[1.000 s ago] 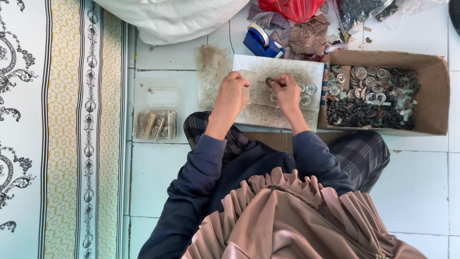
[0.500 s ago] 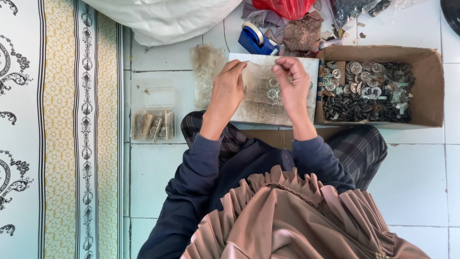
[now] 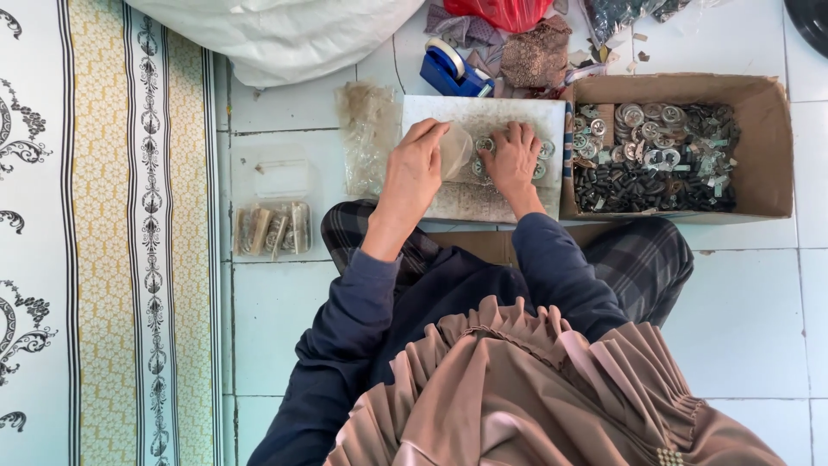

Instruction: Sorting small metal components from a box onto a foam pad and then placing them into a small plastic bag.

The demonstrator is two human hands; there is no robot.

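Near the upper middle of the frame, the left hand (image 3: 412, 177) pinched a small clear plastic bag (image 3: 454, 148) over the white board (image 3: 483, 116), fingers closed on its edge. The right hand (image 3: 514, 160) lay beside it, fingertips pressed on small round metal pieces (image 3: 542, 148), though whether it gripped any was unclear. The bag looked light, limp and slippery, best held at its mouth.

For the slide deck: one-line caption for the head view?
Left hand holds small clear bag; right hand rests on metal rings beside cardboard box.
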